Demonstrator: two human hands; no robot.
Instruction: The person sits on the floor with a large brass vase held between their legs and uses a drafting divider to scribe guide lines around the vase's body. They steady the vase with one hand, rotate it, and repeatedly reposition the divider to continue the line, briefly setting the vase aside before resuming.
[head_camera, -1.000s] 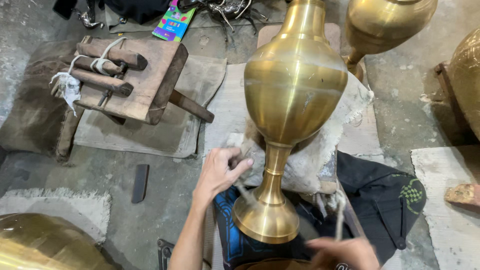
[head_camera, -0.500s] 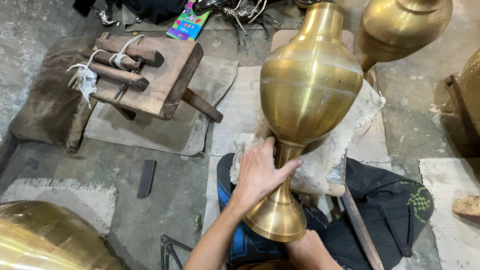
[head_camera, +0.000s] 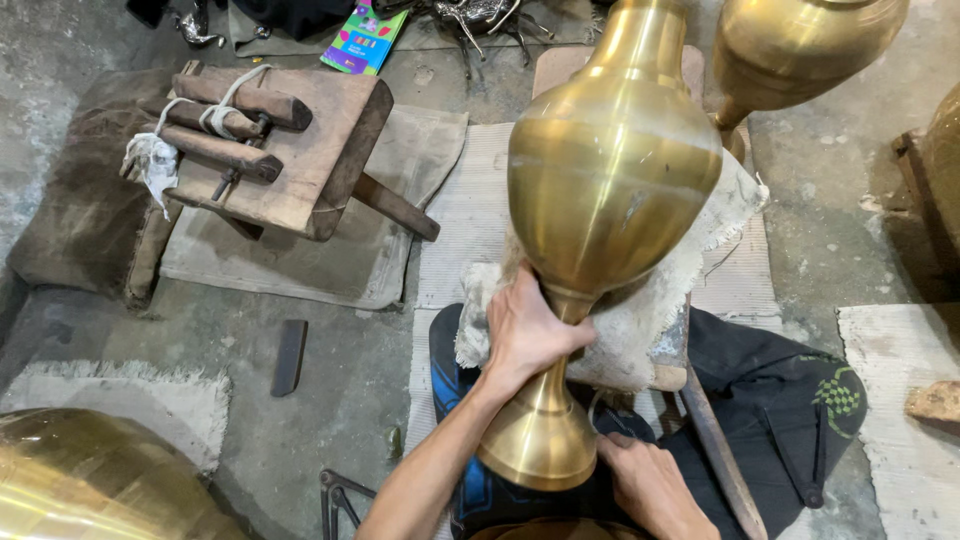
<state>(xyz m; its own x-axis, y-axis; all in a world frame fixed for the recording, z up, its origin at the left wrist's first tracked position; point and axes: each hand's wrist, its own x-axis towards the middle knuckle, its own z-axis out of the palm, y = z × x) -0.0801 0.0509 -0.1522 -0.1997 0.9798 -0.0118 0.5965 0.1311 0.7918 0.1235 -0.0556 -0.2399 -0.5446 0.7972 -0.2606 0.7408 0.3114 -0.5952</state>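
Hands: L (head_camera: 525, 335) round stem, R (head_camera: 650, 485) at foot of tall, shiny, bulbous brass vase (head_camera: 610, 170).

vase (head_camera: 610, 190) on cloth (head_camera: 640, 320) | stool (head_camera: 300, 160) left | second vase (head_camera: 800, 50) right

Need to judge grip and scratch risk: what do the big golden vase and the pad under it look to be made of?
The big golden vase looks like brass with a satin, brushed sheen; faint scuffs show on its belly. The frayed off-white pad beneath looks like coarse woven cloth. The left hand wraps the vase's neck; the right hand is by its foot.
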